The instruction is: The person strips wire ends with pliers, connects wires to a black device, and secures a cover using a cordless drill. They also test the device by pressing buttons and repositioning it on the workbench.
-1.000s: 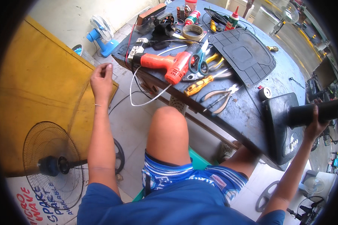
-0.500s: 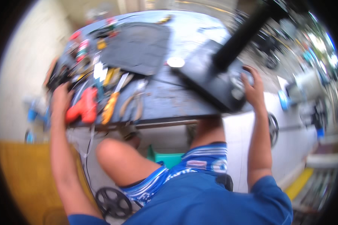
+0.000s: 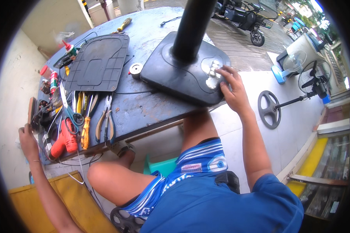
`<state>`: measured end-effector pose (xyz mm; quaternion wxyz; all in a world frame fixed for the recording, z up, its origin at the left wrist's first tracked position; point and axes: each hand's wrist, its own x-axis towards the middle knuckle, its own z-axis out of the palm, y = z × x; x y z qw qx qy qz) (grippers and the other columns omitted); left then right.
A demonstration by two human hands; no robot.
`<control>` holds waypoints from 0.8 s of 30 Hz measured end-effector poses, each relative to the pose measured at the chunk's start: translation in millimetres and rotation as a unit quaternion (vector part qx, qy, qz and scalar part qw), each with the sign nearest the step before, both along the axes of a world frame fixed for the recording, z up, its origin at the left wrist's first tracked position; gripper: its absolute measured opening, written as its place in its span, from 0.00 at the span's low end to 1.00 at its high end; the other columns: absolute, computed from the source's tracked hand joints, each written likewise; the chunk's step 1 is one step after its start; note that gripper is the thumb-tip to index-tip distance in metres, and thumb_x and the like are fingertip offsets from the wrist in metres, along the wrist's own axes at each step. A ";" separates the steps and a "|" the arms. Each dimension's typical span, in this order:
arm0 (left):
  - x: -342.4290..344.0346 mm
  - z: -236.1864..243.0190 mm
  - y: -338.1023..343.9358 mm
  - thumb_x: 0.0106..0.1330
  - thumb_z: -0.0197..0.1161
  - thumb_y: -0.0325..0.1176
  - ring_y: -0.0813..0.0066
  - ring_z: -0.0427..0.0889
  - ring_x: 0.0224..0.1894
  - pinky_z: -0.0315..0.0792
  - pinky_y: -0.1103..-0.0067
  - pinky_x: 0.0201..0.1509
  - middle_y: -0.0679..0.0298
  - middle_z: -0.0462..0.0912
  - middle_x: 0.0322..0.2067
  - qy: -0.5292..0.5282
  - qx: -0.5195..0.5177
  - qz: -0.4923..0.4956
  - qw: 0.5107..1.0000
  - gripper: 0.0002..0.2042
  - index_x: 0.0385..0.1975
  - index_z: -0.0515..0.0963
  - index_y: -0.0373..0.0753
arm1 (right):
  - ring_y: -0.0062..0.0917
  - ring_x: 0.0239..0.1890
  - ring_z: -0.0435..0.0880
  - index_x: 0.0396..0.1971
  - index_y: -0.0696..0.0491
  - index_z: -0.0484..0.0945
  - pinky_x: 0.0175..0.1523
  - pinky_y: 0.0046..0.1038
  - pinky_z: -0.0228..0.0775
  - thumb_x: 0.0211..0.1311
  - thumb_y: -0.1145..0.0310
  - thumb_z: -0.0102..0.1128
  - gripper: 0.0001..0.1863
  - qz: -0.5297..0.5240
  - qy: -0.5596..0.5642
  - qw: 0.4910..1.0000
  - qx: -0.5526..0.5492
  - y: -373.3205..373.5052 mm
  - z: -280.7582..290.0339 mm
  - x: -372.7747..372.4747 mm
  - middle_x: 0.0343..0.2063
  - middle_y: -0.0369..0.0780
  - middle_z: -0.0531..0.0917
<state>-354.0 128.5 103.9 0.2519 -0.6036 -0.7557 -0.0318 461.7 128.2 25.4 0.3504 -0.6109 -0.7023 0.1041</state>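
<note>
A black fan base with push buttons and a thick upright pole stands at the right of the blue-grey table. My right hand rests at its right edge, fingers apart, fingertips at the pale round buttons. At the table's left edge my left hand has its fingers curled, close to a brown strip by the wall; what they hold, if anything, is hidden. Near that hand lie a red glue gun, blue-handled scissors, a yellow screwdriver and pliers.
A flat black plastic cover lies mid-table, with a small metal cylinder beside it. Another screwdriver sits at the far edge. On the floor to the right is a standing fan; a scooter is parked beyond.
My view has turned, shifting the table and base leftward in the picture. My left hand has moved from beside the glue gun to the table's left edge. My right hand remains at the base.
</note>
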 end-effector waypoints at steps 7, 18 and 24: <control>-19.0 -8.8 -52.3 0.79 0.59 0.38 0.50 0.85 0.34 0.77 0.64 0.44 0.46 0.86 0.33 -0.238 0.171 -0.050 0.955 0.14 0.48 0.82 0.32 | 0.42 0.79 0.64 0.69 0.50 0.79 0.82 0.41 0.51 0.70 0.73 0.50 0.28 0.023 0.050 0.998 -0.020 17.0 -23.1 6.7 0.74 0.47 0.68; -25.5 -43.6 -80.7 0.82 0.61 0.34 0.82 0.82 0.39 0.80 0.81 0.47 0.68 0.86 0.41 -0.559 0.045 -0.030 0.827 0.08 0.50 0.81 0.36 | 0.43 0.82 0.59 0.69 0.50 0.76 0.85 0.44 0.43 0.71 0.73 0.42 0.29 0.021 -0.023 0.999 0.029 18.1 -36.6 11.6 0.76 0.48 0.68; -39.2 -40.6 -77.1 0.80 0.64 0.36 0.80 0.82 0.46 0.77 0.77 0.55 0.69 0.87 0.43 -0.543 -0.025 -0.076 0.836 0.10 0.49 0.84 0.36 | 0.43 0.81 0.61 0.70 0.50 0.76 0.84 0.44 0.46 0.72 0.72 0.42 0.29 0.007 -0.010 0.998 0.059 20.0 -46.1 7.6 0.76 0.48 0.68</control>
